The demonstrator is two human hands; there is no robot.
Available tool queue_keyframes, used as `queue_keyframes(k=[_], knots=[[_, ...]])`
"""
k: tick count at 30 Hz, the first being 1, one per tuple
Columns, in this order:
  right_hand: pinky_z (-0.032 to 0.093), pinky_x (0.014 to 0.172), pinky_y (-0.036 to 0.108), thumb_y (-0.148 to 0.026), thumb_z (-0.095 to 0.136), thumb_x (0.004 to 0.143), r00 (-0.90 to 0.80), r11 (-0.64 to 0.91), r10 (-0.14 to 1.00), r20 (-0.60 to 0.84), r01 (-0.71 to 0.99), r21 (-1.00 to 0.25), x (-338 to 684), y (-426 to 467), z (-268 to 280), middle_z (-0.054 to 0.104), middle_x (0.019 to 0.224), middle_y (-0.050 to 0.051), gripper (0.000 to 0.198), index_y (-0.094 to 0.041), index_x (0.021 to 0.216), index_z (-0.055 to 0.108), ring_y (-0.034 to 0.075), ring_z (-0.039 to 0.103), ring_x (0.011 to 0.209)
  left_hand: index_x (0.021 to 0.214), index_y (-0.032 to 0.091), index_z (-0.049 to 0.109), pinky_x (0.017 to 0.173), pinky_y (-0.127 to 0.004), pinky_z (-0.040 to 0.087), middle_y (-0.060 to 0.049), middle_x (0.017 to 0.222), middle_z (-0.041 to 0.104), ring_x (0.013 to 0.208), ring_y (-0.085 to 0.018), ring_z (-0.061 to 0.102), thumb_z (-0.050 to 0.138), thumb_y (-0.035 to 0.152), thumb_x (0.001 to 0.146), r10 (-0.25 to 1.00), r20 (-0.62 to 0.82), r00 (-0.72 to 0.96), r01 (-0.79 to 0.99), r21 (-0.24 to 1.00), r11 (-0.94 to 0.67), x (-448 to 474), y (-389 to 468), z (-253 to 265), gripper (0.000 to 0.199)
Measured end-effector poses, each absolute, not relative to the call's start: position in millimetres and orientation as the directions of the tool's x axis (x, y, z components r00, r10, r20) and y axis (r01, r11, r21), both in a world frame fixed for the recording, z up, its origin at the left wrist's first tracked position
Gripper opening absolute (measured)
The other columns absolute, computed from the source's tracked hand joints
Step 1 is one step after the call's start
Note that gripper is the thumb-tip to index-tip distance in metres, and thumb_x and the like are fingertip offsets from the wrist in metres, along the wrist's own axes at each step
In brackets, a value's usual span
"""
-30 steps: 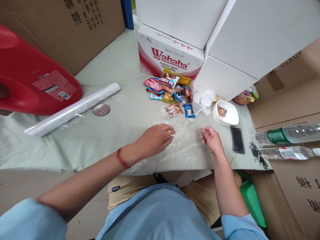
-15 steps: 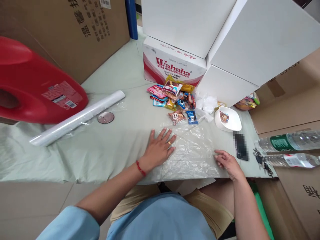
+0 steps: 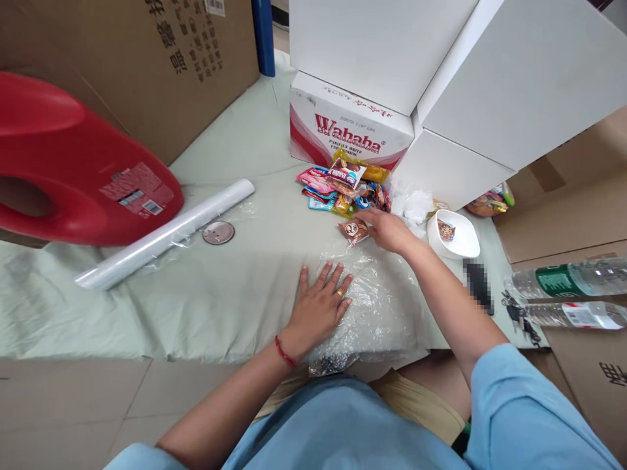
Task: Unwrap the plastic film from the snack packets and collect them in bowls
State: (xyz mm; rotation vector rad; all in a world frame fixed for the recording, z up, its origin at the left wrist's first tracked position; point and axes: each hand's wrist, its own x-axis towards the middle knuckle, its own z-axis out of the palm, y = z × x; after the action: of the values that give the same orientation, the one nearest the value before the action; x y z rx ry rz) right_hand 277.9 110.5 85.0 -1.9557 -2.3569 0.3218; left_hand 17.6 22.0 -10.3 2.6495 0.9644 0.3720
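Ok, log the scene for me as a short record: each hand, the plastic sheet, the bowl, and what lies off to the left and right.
Left hand: spread flat, palm down, at the sheet's left edge
Right hand: at the front of the snack pile, beside a brown-wrapped snack; grip unclear
Plastic sheet: clear, crinkled
White bowl: one wrapped snack inside
Left: red jug, plastic roll, round disc
Right: keys, two bottles

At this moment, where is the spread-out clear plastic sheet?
In the head view, the clear plastic sheet lies right of centre at the front of the table, the left hand at its left side.
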Motion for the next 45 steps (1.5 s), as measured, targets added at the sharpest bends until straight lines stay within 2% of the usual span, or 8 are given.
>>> queue_keyframes(k=[3,6,12,16,20,26,35,45], knots=[[0.052,0.088,0.034,-0.012,0.063,0.090,-0.220,0.224,0.912,-0.346,0.974,-0.028,256,145,83,0.069,0.138,0.012,0.056,-0.026,0.145,0.063,0.029,0.070,0.112,0.158,0.034,0.050,0.128,-0.077,0.009,-0.007,0.171,0.041,0.161,-0.034,0.032,0.040,0.047,0.109,0.663,0.134,0.737,0.582,0.374,-0.722,18,21,-9,0.052],[0.050,0.083,0.034,-0.022,0.070,0.091,-0.183,0.214,0.901,-0.393,0.976,0.034,253,148,80,0.069,0.125,0.014,0.035,-0.022,0.126,0.073,0.028,0.069,0.099,0.158,0.033,0.050,0.128,-0.077,0.010,-0.007,0.171,0.041,0.161,-0.034,0.032,0.039,0.048,0.109,0.665,0.131,0.735,0.579,0.388,-0.717,17,21,-8,0.052],[0.047,0.096,0.048,-0.035,0.073,0.091,-0.045,0.037,0.981,0.188,0.998,0.044,290,87,91,0.062,0.117,0.015,0.018,-0.020,0.101,0.069,0.036,0.055,0.114,0.157,0.033,0.051,0.128,-0.076,0.012,-0.006,0.172,0.038,0.161,-0.033,0.031,0.041,0.048,0.109,0.672,0.133,0.729,0.583,0.392,-0.711,18,21,-8,0.052],[0.050,0.099,0.052,-0.043,0.079,0.087,-0.008,0.087,0.915,0.403,0.980,-0.177,300,29,91,0.058,0.119,0.014,0.032,-0.023,0.101,0.059,0.035,0.055,0.116,0.158,0.032,0.050,0.128,-0.076,0.009,-0.006,0.172,0.039,0.161,-0.033,0.031,0.041,0.047,0.109,0.667,0.137,0.733,0.578,0.393,-0.715,19,21,-9,0.052],[0.055,0.094,0.047,-0.029,0.071,0.092,-0.070,0.163,0.961,0.266,0.924,-0.345,277,-22,63,0.059,0.120,0.014,0.023,-0.024,0.110,0.058,0.031,0.060,0.114,0.158,0.033,0.050,0.129,-0.075,0.006,-0.007,0.171,0.040,0.161,-0.033,0.031,0.040,0.046,0.109,0.672,0.143,0.727,0.584,0.387,-0.713,20,20,-11,0.052],[0.041,0.119,0.062,-0.035,0.074,0.093,-0.326,0.289,0.945,-0.007,0.848,-0.444,254,-65,25,0.056,0.152,0.015,0.074,-0.028,0.159,0.040,0.035,0.047,0.144,0.163,0.031,0.041,0.130,-0.073,0.003,-0.007,0.171,0.039,0.161,-0.031,0.031,0.037,0.046,0.110,0.673,0.154,0.724,0.586,0.379,-0.717,20,19,-12,0.056],[0.043,0.115,0.063,-0.021,0.071,0.089,-0.151,0.185,0.982,0.110,0.849,-0.496,274,-74,29,0.068,0.136,0.013,0.051,-0.024,0.139,0.062,0.037,0.048,0.143,0.163,0.028,0.041,0.128,-0.077,0.002,-0.009,0.171,0.039,0.161,-0.033,0.031,0.037,0.048,0.109,0.676,0.124,0.726,0.599,0.368,-0.711,21,19,-11,0.058],[0.032,0.124,0.065,-0.035,0.078,0.091,-0.188,0.192,0.981,0.056,0.860,-0.473,259,-61,12,0.055,0.156,0.014,0.068,-0.029,0.154,0.052,0.036,0.043,0.150,0.164,0.031,0.040,0.129,-0.072,0.012,-0.011,0.173,0.035,0.160,-0.033,0.034,0.040,0.043,0.109,0.666,0.139,0.733,0.587,0.366,-0.722,15,22,-8,0.056]])
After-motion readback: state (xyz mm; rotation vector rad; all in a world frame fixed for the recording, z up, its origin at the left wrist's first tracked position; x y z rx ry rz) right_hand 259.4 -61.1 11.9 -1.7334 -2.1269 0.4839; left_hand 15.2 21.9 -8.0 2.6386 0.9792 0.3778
